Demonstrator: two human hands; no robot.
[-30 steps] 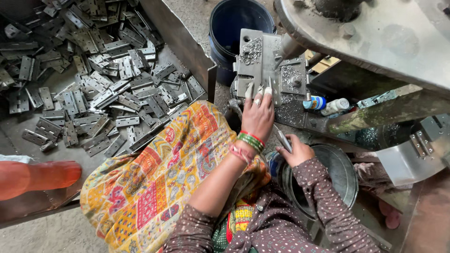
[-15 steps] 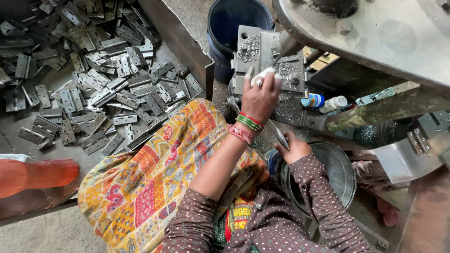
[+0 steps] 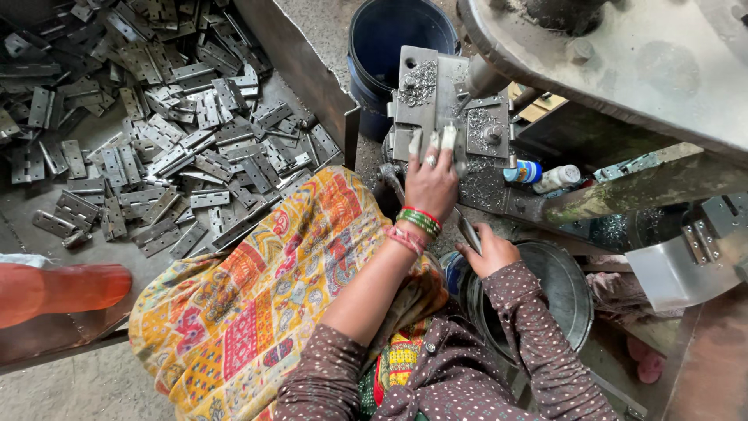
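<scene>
Head view: left hand (image 3: pixel 431 183) pressed, fingers apart, on shaving-strewn press die (image 3: pixel 448 109); right hand (image 3: pixel 489 251) clamped on metal strip (image 3: pixel 469 231); white blue-labelled bottles (image 3: pixel 538 175) right.

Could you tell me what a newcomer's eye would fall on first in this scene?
Probably the big heap of grey metal hinge plates spread across the upper left. Next, the bright yellow patterned cloth over the person's lap at lower centre. Above it, the left hand presses on the press block, strewn with metal shavings, while the right hand holds a metal piece.
</scene>
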